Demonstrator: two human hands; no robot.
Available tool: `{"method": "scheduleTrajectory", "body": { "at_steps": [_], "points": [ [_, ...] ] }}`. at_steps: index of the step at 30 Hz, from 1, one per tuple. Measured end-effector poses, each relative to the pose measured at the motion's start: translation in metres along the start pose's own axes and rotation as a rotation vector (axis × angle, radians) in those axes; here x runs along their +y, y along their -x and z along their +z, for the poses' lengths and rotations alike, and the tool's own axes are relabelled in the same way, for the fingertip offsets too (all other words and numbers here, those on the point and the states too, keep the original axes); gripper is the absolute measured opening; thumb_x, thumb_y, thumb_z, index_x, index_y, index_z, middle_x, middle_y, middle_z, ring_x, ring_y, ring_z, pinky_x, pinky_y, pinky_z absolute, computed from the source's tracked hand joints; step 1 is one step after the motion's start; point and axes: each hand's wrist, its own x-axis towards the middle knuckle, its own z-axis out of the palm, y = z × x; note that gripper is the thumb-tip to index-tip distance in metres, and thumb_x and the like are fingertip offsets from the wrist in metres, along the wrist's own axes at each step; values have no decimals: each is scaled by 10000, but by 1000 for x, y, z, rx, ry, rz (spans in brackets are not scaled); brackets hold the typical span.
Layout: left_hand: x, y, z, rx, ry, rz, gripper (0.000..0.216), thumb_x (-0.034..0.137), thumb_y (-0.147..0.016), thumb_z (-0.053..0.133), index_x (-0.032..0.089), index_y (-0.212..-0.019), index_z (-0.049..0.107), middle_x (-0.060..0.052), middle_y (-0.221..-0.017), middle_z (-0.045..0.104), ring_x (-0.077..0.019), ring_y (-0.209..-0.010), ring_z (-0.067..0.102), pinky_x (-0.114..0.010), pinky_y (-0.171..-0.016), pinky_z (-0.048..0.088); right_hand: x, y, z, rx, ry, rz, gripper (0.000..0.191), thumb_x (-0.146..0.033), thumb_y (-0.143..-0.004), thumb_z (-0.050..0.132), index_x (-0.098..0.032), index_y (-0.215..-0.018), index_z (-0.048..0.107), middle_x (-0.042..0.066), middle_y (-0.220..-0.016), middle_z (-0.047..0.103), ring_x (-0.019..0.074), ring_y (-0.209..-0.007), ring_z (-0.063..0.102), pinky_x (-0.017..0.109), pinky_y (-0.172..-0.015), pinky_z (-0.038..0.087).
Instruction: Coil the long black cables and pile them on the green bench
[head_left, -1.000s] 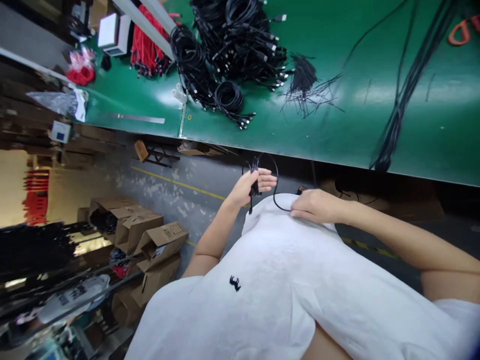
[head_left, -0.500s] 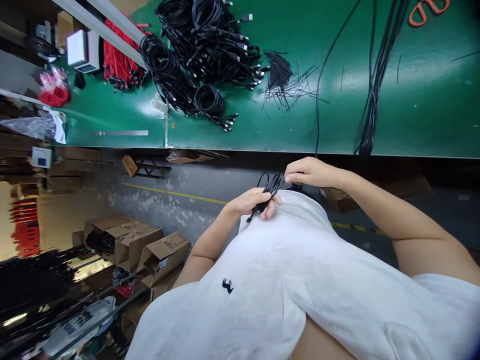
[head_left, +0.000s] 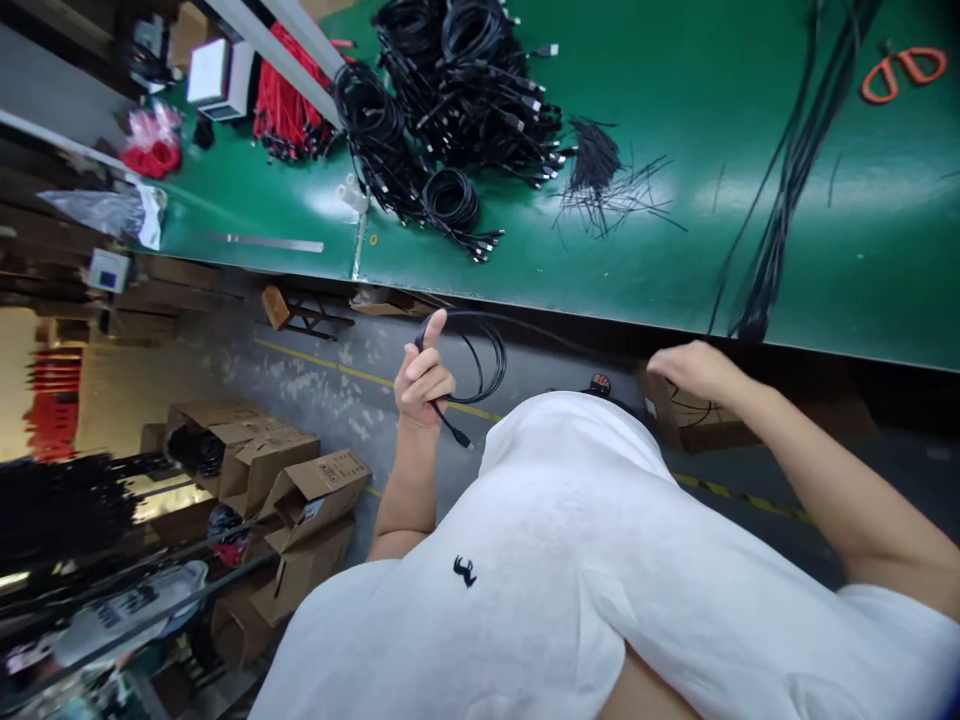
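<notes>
My left hand is raised in front of my white shirt, below the table edge. It is closed on a black cable wound into a loose loop, the index finger up inside the loop. A plug end hangs under the fist. One strand runs right from the loop toward my right hand. That hand is by the table's near edge with fingers curled, apparently pinching the strand.
The green table holds a heap of coiled black cables, a bundle of black ties, long loose cables, red cables, orange scissors and a metal ruler. Cardboard boxes stand on the floor at left.
My hands have moved apart: the left rose and swung left with the cable opened into a loop, and the right drew out to the right along the strand.
</notes>
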Motion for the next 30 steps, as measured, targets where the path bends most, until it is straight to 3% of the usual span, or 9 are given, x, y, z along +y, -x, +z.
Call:
{"method": "scheduleTrajectory", "body": {
  "at_steps": [4, 8, 11, 13, 16, 20, 25, 28, 30],
  "points": [
    [-33, -5, 11, -120, -327, -234, 443, 383, -894, 675, 144, -1263, 620, -19, -729, 718, -85, -546, 642, -176, -542, 493, -103, 1, -20, -60, -154, -405, 491, -466, -1036, 311, -222, -947, 728, 44, -880, 745, 171, -792, 646, 287, -769, 421],
    [-78, 0, 28, -424, -413, -478, 476, 497, -793, 764, 95, -1027, 666, -148, -869, 766, -217, -807, 741, -327, -776, 577, -153, -37, -59, 67, -220, -396, 479, -478, -1023, 352, -191, -887, 710, 63, -820, 711, 168, -761, 615, 271, -694, 380],
    [-85, 12, 34, -604, -347, -599, 463, 532, -791, 751, 97, -930, 682, -39, -546, 651, -121, -458, 599, -225, -508, 499, -128, -56, -71, -31, -339, -340, 467, -526, -984, 406, -189, -829, 689, 43, -796, 697, 157, -735, 600, 264, -689, 384],
    [-75, 17, 30, -605, -246, -569, 417, 526, -802, 734, 115, -858, 697, 82, -352, 399, -47, -278, 326, -170, -355, 335, -85, -53, -66, -41, -414, -223, 482, -560, -963, 404, -194, -815, 679, 38, -827, 705, 161, -773, 614, 267, -727, 405],
    [-46, 18, 16, -399, -88, -334, 349, 497, -888, 635, 160, -891, 726, 148, -322, 125, -20, -242, 45, -153, -284, 159, -5, -24, -44, 136, -306, 94, 550, -590, -955, 330, -187, -788, 665, 92, -911, 720, 197, -871, 623, 303, -789, 407],
    [-13, 15, 1, -46, -18, -73, 347, 418, -990, 508, 273, -1279, 633, 144, -404, 334, 6, -229, 75, -145, -286, 107, 31, 19, -9, 1, -102, 207, 588, -579, -971, 304, -162, -808, 685, 178, -953, 730, 238, -838, 627, 349, -756, 393],
    [-29, -2, 6, -65, -282, -219, 468, 352, -851, 712, 168, -1270, 617, -30, -809, 752, -83, -563, 661, -158, -494, 460, -82, 27, -18, -122, -289, -218, 484, -541, -1002, 354, -231, -907, 714, 57, -839, 732, 193, -751, 641, 295, -706, 419],
    [-60, -7, 20, -192, -382, -311, 433, 429, -798, 766, 120, -1078, 650, -133, -985, 772, -213, -906, 743, -294, -778, 569, -139, -3, -52, -88, -407, -367, 475, -514, -1009, 363, -207, -938, 718, 50, -833, 722, 155, -730, 638, 256, -684, 411],
    [-76, -4, 31, -354, -406, -378, 439, 475, -798, 763, 109, -1011, 650, -151, -953, 773, -230, -908, 743, -332, -832, 562, -148, -28, -70, -26, -441, -349, 462, -508, -992, 397, -187, -902, 718, 51, -828, 720, 145, -727, 629, 246, -683, 406]
  ]
}}
